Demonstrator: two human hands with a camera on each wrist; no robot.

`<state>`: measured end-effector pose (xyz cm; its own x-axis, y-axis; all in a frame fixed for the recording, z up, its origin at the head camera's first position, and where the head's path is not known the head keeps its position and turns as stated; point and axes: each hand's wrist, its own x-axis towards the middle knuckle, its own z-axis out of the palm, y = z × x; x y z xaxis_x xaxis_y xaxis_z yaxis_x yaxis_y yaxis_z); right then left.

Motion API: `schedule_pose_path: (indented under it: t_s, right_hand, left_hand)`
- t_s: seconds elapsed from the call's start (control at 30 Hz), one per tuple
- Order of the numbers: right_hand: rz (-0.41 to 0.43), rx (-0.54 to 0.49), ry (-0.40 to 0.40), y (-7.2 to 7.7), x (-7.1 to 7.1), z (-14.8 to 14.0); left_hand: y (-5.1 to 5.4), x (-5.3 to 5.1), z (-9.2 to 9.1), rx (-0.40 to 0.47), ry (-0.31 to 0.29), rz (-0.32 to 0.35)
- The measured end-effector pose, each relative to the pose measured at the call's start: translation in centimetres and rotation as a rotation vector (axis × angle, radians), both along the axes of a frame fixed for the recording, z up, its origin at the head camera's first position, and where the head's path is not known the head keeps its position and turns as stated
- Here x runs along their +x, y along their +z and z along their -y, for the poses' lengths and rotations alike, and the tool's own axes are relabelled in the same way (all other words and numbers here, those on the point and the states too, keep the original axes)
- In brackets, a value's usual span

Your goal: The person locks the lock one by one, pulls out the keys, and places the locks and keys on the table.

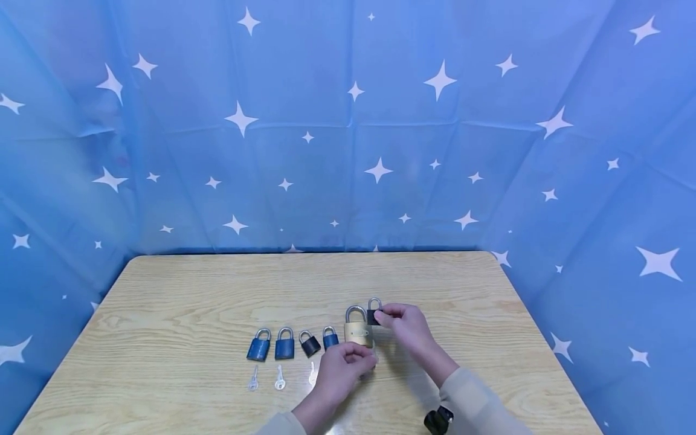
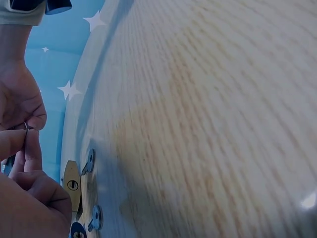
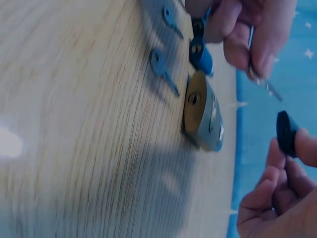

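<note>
My left hand (image 1: 342, 371) pinches a small metal key (image 3: 270, 90) between thumb and fingers, its blade pointing out past the fingertips. In my right hand (image 1: 412, 331) I hold a small black padlock (image 1: 373, 317) by its body, with the shackle upward. The right wrist view puts the key tip close to the padlock's underside, with a gap between them. Below and beside both hands, a large gold padlock (image 1: 354, 332) lies on the table, its keyhole end facing me. One loose key (image 3: 159, 64) lies near it, hidden by my left hand in the head view.
Left of the gold padlock lie two blue padlocks (image 1: 284, 348), a black padlock (image 1: 310, 346) and a smaller blue padlock (image 1: 330, 338) in a row. Loose keys (image 1: 280, 379) lie in front of them. A blue star-patterned cloth (image 1: 348, 151) hangs behind the wooden table (image 1: 179, 302).
</note>
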<state>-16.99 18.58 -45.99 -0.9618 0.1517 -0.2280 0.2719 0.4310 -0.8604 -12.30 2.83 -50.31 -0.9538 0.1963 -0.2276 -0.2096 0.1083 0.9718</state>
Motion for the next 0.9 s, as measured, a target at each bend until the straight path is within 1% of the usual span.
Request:
schedule_pose_path:
  t_s: [0.17,0.33,0.5,0.77,0.9]
  right_hand:
    - [0.019,0.074,0.035,-0.6,-0.1,-1.0]
    - [0.031,0.158,0.084,-1.5,0.0,-2.1]
    - [0.059,0.193,0.137,-2.3,0.1,-2.7]
    - [0.097,0.276,0.129,-2.9,0.0,-3.3]
    - [0.099,0.311,0.127,-3.1,-0.1,-3.5]
  left_hand:
    - [0.3,0.5,-0.2,-0.025,-0.014,-0.026]
    - [0.2,0.8,-0.5,-0.054,-0.035,-0.063]
    - [0.1,0.9,-0.6,-0.077,-0.042,-0.077]
    - [0.0,0.9,-0.6,-0.123,-0.052,-0.099]
    - [0.1,1.0,-0.7,-0.143,-0.054,-0.106]
